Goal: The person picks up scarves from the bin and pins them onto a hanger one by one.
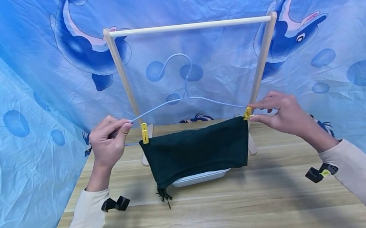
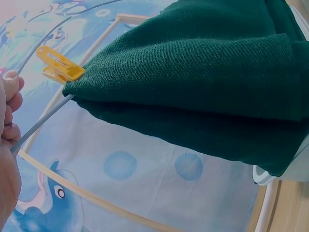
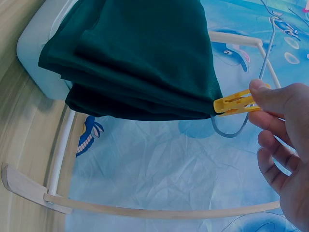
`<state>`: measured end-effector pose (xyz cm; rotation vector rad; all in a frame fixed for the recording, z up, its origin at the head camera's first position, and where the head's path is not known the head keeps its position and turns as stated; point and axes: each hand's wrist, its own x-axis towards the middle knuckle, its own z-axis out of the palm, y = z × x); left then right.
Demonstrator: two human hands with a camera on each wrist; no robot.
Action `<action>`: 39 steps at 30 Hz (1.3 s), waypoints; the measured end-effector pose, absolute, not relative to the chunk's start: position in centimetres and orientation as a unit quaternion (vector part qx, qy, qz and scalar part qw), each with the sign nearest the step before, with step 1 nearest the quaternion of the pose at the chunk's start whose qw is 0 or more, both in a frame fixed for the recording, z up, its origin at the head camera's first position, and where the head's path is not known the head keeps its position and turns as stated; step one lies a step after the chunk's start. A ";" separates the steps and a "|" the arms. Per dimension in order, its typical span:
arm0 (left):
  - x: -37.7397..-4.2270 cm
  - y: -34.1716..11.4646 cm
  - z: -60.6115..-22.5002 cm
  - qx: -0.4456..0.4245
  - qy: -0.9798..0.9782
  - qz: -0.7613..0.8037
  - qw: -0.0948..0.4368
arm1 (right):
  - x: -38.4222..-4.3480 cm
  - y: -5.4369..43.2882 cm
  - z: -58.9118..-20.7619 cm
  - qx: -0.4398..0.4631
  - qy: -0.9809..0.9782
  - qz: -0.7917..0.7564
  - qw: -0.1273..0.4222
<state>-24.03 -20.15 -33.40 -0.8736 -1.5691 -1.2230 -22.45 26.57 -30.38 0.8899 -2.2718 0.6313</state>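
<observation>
A dark green fringed scarf (image 1: 196, 150) hangs folded over the lower bar of a pale blue wire hanger (image 1: 170, 102), its tassels dangling at the lower left. One yellow clothespin (image 1: 144, 133) clips the scarf's left top corner to the bar. My left hand (image 1: 109, 140) grips the hanger's left end, fingers curled round the wire. At the other top corner sits a second yellow clothespin (image 3: 236, 102), biting the scarf's edge. Thumb and forefinger of my right hand (image 3: 285, 130) pinch its handles, beside the hanger's curved right end. The hanger's hook points up.
Behind the hanger stands a wooden rack with a white top rail (image 1: 190, 26). Partly covered by the scarf, a white tub (image 1: 201, 178) rests on the wood-grain table (image 1: 200, 216). A blue dolphin-print curtain (image 1: 356, 40) surrounds the table's back and sides.
</observation>
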 end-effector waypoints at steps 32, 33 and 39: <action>-24.4 -20.1 -33.6 -0.348 -0.647 -0.514 0.444 | -23.0 27.3 -28.6 0.332 -0.842 0.337 0.258; -24.4 -20.1 -33.6 -0.347 -0.647 -0.514 0.444 | -23.0 27.3 -28.3 0.332 -0.842 0.339 0.257; -24.4 -20.0 -33.7 -0.347 -0.646 -0.513 0.446 | -23.8 26.6 -27.1 0.345 -0.830 0.376 0.222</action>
